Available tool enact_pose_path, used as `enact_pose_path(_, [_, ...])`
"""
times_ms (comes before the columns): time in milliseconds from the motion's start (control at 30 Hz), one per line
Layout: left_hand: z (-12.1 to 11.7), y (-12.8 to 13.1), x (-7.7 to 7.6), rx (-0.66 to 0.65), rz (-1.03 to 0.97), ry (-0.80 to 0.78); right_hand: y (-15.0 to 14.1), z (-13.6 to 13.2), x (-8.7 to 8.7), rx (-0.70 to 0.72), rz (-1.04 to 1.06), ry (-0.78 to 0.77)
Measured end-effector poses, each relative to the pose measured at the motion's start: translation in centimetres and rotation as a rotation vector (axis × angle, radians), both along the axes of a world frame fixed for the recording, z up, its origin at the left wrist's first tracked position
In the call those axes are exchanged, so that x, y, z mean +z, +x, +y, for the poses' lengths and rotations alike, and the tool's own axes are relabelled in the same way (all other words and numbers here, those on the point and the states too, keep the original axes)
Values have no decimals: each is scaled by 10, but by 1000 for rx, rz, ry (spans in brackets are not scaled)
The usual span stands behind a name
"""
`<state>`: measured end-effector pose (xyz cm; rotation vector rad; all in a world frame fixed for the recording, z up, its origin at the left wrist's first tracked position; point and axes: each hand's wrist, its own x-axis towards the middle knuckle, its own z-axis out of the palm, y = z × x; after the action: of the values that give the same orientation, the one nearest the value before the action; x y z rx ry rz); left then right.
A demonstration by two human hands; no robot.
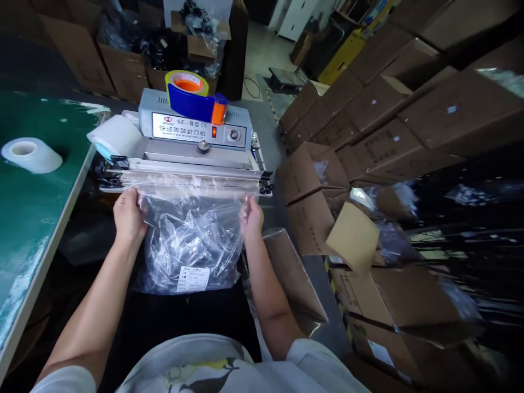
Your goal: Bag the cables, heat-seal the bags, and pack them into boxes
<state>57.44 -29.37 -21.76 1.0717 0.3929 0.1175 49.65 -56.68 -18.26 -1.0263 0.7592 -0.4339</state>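
Note:
A clear plastic bag [192,234] hangs in front of me, filled with smaller clear packets, a white printed label [193,279] low on its front. My left hand [129,215] pinches the bag's upper left corner. The upper right corner is gripped by my right hand [250,216], fingers closed. Between the two hands the top edge of the bag is stretched flat and reaches the jaws of a heat sealer [200,170]. Whether the jaws are clamped on the plastic I cannot tell. A blue tape dispenser [192,103] with a yellow-rimmed roll rests on top of the sealer.
A green table [36,218] runs along my left, with a white roll [33,155] on it; another white roll [117,135] sits beside the sealer. An open carton [292,273] stands by my right arm. Stacked cardboard boxes [368,125] fill the right side.

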Motion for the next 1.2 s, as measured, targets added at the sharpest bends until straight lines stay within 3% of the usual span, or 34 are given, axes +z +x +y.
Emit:
enact_pose_path(200, [-1, -6, -6, 83, -18, 7, 2, 0, -3, 48, -19, -20])
enact_pose_path(433, [1, -10, -1, 69, 13, -9, -1, -1, -6, 38, -9, -24])
enact_pose_path(700, [4, -7, -10, 36, -37, -11, -6, 2, -8, 56, -16, -66])
enact_pose_path(1200, [4, -8, -9, 57, -32, 11, -5, -1, -16, 48, -17, -49])
